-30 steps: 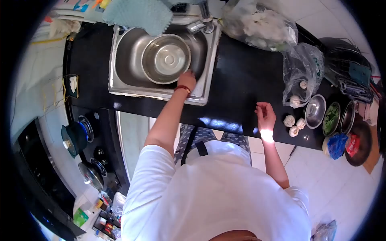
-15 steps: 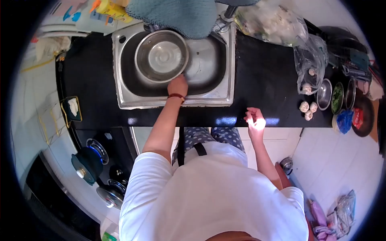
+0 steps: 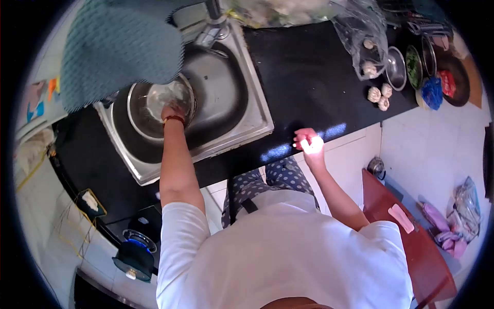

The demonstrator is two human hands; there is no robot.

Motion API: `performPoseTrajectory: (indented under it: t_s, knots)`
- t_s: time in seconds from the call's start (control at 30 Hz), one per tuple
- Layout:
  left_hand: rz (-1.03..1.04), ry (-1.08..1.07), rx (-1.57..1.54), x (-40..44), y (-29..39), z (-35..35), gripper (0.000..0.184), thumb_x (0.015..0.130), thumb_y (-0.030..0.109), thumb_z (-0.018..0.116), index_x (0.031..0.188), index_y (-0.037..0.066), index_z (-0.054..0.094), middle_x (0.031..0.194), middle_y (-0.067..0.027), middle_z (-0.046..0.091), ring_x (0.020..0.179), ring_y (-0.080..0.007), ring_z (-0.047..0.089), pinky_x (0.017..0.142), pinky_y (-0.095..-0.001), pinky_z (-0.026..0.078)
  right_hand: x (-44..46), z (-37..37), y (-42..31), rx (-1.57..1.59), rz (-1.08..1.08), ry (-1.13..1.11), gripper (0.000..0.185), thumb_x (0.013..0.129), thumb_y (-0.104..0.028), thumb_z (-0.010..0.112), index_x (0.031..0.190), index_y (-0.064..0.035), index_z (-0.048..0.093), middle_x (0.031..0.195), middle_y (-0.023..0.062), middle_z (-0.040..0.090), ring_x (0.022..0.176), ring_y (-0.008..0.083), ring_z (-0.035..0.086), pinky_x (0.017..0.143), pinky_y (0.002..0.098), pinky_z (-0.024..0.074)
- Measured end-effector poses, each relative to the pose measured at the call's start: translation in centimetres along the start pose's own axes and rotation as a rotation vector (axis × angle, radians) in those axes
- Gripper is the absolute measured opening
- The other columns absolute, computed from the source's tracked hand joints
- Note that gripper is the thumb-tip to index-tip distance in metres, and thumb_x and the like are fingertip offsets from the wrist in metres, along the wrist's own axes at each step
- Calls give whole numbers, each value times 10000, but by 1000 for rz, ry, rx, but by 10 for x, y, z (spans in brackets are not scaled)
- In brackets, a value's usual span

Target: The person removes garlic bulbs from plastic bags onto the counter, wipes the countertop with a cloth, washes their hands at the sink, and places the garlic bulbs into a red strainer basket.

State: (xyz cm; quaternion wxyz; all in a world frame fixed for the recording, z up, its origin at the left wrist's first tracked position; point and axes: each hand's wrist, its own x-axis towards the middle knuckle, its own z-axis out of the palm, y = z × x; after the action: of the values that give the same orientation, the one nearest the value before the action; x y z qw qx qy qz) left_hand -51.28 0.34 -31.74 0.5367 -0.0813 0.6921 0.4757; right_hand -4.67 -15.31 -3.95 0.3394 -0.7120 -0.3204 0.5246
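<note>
A round metal basin (image 3: 138,114) sits in the left part of the steel sink (image 3: 226,98). My left hand (image 3: 174,109) reaches inside it near the right wall, over something clear and shiny that may be water. Blur and glare hide what its fingers do. My right hand (image 3: 309,143) hovers by the counter's front edge, fingers loosely bent, holding nothing, with bright light on it. A blue-green textured cloth (image 3: 123,51) hangs over the sink's back left and covers part of the basin's far side.
Garlic bulbs (image 3: 374,94) lie on the black counter (image 3: 298,72) at right, beside a plastic bag (image 3: 360,36) and a metal bowl (image 3: 395,69). Chopped greens (image 3: 412,67) fill another bowl. Lower left, a dark pot (image 3: 135,260) stands by a lit burner (image 3: 139,241).
My left hand has gone from the basin's near rim to inside it. The view has turned, so the sink appears tilted and further left. My right hand stays near the counter edge.
</note>
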Motion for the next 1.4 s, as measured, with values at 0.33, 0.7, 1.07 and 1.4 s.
performPoseTrajectory:
  t_s: [0.33, 0.7, 1.07, 1.4]
  knots:
    - [688, -547, 642, -226, 39, 88, 517, 801, -39, 647, 1288, 68, 512, 1364, -100, 506, 1250, -233, 489, 939, -316, 460, 16, 18, -26, -103, -65, -14, 199, 952, -145, 552, 870, 2, 657, 765, 70, 660, 623, 105, 613, 579, 238, 500]
    - [575, -548, 719, -235, 92, 83, 116, 816, 10, 658, 812, 75, 561, 735, 2, 624, 632, -191, 604, 607, -327, 508, -8, -28, -3, -122, -105, 55, 135, 940, -139, 585, 921, -9, 615, 737, 33, 618, 643, 96, 596, 603, 236, 495]
    - [1452, -121, 1691, -298, 58, 101, 253, 894, 186, 574, 1128, 117, 644, 1110, -116, 656, 1053, -283, 609, 1016, -468, 383, -18, -32, -31, 5, -121, 83, 321, 880, 38, 491, 1184, -38, 561, 936, 102, 661, 684, 102, 617, 646, 244, 525]
    - [1265, -1914, 1847, -372, -64, 122, 728, 856, 408, 614, 1461, 113, 335, 1550, -47, 267, 1422, -215, 257, 1159, -450, 197, -33, -92, -4, 218, 7, 202, 150, 974, -82, 517, 1095, -44, 597, 877, 37, 656, 718, 76, 606, 653, 208, 485]
